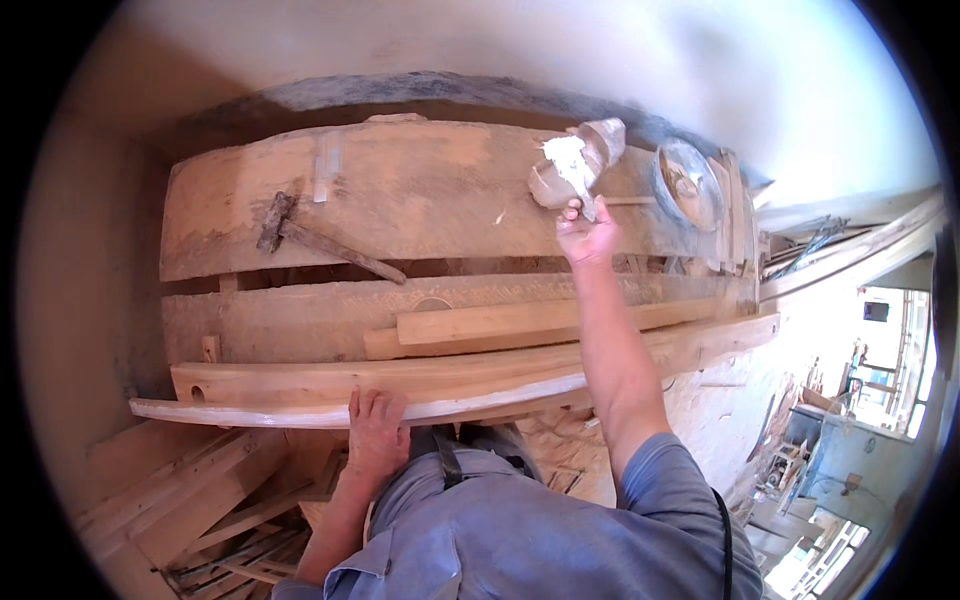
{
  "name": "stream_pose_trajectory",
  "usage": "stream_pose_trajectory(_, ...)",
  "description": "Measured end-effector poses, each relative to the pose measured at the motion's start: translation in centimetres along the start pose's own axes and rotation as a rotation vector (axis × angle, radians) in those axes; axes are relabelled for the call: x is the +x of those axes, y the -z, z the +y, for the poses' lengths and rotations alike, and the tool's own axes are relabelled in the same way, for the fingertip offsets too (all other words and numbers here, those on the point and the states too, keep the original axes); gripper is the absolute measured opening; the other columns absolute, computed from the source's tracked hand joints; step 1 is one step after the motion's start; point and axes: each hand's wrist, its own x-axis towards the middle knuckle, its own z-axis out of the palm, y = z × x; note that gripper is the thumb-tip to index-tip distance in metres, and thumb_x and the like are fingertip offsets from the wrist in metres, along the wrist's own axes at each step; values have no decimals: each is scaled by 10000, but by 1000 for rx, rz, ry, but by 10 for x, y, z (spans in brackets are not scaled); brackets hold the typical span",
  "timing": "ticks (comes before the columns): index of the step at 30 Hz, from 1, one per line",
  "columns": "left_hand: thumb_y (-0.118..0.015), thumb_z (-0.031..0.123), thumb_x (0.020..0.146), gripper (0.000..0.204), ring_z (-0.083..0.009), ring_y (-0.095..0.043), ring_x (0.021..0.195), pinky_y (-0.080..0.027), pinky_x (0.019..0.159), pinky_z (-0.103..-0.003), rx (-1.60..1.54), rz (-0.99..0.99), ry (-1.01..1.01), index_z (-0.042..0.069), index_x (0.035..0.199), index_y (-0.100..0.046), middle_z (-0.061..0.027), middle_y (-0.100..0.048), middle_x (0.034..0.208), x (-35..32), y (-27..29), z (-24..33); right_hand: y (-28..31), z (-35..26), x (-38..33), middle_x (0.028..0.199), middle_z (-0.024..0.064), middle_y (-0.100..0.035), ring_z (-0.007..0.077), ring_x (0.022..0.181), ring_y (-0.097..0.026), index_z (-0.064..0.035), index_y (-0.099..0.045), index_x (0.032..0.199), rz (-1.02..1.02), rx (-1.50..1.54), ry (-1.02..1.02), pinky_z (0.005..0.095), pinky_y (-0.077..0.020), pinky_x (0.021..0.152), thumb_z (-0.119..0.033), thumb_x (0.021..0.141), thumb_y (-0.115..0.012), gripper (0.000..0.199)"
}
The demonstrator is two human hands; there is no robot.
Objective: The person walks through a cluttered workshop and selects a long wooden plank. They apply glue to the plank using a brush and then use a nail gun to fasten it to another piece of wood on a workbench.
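Note:
My right hand [587, 235] is stretched out over the bench, its fingers closed on the short handle of a paste-smeared applicator [588, 207]. I cannot tell whether it is a brush or a small spatula. Thick white paste [567, 158] lies at its far end, over a dusty tan container [550, 188] that looks like a cut-open jug. Close to my body, my left hand [377, 428] curls its fingers over the front edge of a long wooden strip [270, 415]. White paste coats the strip's upper edge, which lies against a thicker wooden rail [300, 382].
A hammer [335, 247] with a wooden handle lies on the workbench [420, 190] at the left. To the right of the container stands a round metal bowl [688, 185]. Loose boards [480, 325] rest behind the rail. Offcuts [225, 500] are piled below at the left.

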Motion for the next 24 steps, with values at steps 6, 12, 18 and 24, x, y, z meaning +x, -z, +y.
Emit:
stream_pose_trajectory(6, -718, 124, 729, 589, -413, -420, 1316, -249, 1169, -607, 73, 82, 35, 26, 1278, -528, -204, -512, 1312, -19, -20, 22, 37, -14, -116, 763, 82, -597, 203, 620, -517, -29, -623, 932, -163, 320, 42, 336, -404, 564, -383, 991, -510, 376)
stream_pose_trajectory(12, -718, 59, 738, 603, -423, -433, 1298, -308, 1142, -558, 136, 125, 10, 14, 1305, -517, -201, -508, 1341, -40, -35, 47, 138, -101, -255, 750, 76, -593, 189, 577, -494, -46, -627, 969, 60, 99, 242, 323, -397, 529, -350, 916, -592, 311)
stream_pose_trajectory(18, -705, 28, 738, 599, -424, -429, 1304, -327, 1133, -536, 155, 61, 7, 5, 1312, -533, -202, -514, 1351, -55, -53, 80, 210, -153, -332, 777, 127, -680, 230, 641, -624, -7, -651, 1057, 456, -505, 447, 356, -462, 554, -222, 901, -622, 267)
stream_pose_trajectory(24, -694, 33, 756, 577, -418, -426, 1311, -322, 1135, -537, 163, 53, -46, -2, 1312, -542, -198, -519, 1351, -54, -65, 107, 193, -97, -344, 843, 147, -705, 279, 736, -691, -13, -684, 993, 391, -1498, 691, 380, -527, 643, -163, 894, -664, 180)
